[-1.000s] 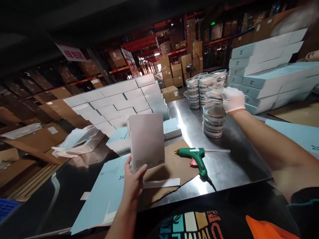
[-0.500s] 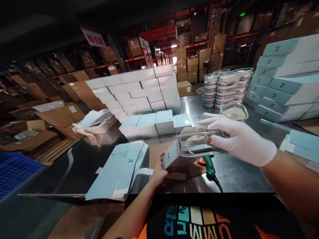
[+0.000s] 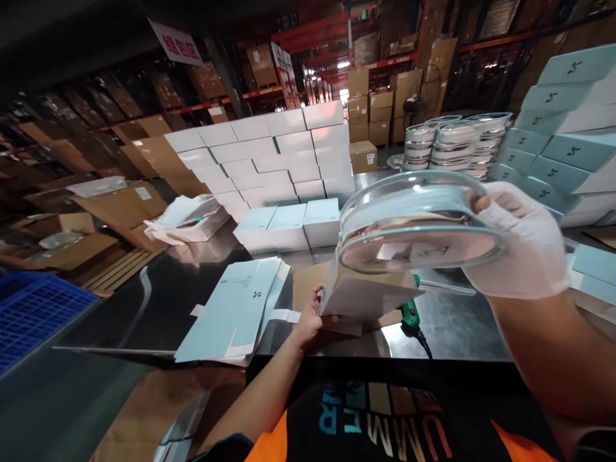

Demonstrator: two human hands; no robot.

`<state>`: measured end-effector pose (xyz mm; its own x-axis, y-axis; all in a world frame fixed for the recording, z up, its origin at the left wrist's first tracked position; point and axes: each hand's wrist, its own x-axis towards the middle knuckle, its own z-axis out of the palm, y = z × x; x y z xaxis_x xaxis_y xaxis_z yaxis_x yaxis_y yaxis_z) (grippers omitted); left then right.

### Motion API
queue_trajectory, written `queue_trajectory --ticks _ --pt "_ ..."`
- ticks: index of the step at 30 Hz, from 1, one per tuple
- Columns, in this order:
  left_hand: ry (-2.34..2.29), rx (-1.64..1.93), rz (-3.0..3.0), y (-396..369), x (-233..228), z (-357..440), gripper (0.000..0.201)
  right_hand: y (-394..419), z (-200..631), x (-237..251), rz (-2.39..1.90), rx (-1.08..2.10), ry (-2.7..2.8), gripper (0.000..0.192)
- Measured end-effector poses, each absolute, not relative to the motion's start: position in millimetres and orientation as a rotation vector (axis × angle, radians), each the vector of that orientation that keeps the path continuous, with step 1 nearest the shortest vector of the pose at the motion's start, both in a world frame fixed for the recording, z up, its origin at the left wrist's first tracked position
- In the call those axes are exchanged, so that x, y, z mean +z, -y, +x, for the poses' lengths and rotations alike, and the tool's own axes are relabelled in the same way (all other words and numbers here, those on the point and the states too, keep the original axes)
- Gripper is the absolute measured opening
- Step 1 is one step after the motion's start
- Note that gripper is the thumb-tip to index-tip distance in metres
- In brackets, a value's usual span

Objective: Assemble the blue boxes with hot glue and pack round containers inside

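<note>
**Glass dish held above an open carton**

Head view: the gloved right hand (image 3: 522, 247) grips a round glass dish (image 3: 418, 224) by its right rim, fingers closed, dish nearly level. Directly below and slightly left, the bare left hand (image 3: 308, 317) pinches a pale blue carton (image 3: 366, 296) on the steel table (image 3: 447, 327). A green glue gun (image 3: 409, 312) lies just behind.

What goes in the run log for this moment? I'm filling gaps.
right hand: gloved, holds glass dish raised | left hand: holds box on cardboard | glue gun: lying behind box
</note>
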<state>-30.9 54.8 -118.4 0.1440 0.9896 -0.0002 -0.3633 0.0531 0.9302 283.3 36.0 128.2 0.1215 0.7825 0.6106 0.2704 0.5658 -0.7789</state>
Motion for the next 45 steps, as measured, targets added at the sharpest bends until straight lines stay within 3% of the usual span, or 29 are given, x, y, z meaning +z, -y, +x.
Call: queue_trajectory --ticks 6,10,15,19,24,26,29,31,33,36,39,41,45 --pt "-0.853 1.266 0.984 -55 -123 -33 0.107 -4 284 115 -0.596 0.464 1.678 0.014" --pt "-0.89 1.203 1.073 -55 -129 -28 0.104 -9 274 113 -0.941 0.362 1.715 0.011" --pt "-1.043 1.062 1.363 -54 -133 -24 0.097 -35 254 91 -0.963 0.419 1.84 0.053" --pt "-1.191 1.089 1.506 -53 -135 -20 0.093 -35 264 39 -0.858 0.42 1.758 0.064" --pt "-1.069 1.328 1.473 -42 -118 -19 0.111 -24 260 -36 -0.975 0.278 1.824 0.079" --pt "-1.0 1.496 1.544 -39 -101 -21 0.098 -23 249 -46 -0.942 0.346 1.815 0.078" --pt "-0.86 1.534 1.782 -39 -74 -20 0.057 -25 229 -39 -0.878 0.579 1.723 0.069" --pt "-0.816 1.577 1.826 -39 -66 -15 0.045 -29 214 -30 -0.944 0.714 1.587 0.06" --pt "-0.843 1.765 1.705 -38 -67 -9 0.048 -33 202 -24 -1.055 0.714 1.433 0.047" --pt "-0.942 1.823 1.675 -38 -77 -9 0.075 -38 194 -21 -1.091 0.606 1.325 0.042" --pt "-1.092 1.573 1.864 -40 -80 -23 0.068 -45 209 -19 -1.042 0.593 1.345 0.04" --pt "-1.16 1.585 1.875 -42 -78 -36 0.064 -52 231 -19 -1.143 0.527 1.416 0.038" --pt "-1.29 1.816 1.846 -49 -79 -54 0.062 -65 269 -30 -1.87 0.411 1.781 0.043"
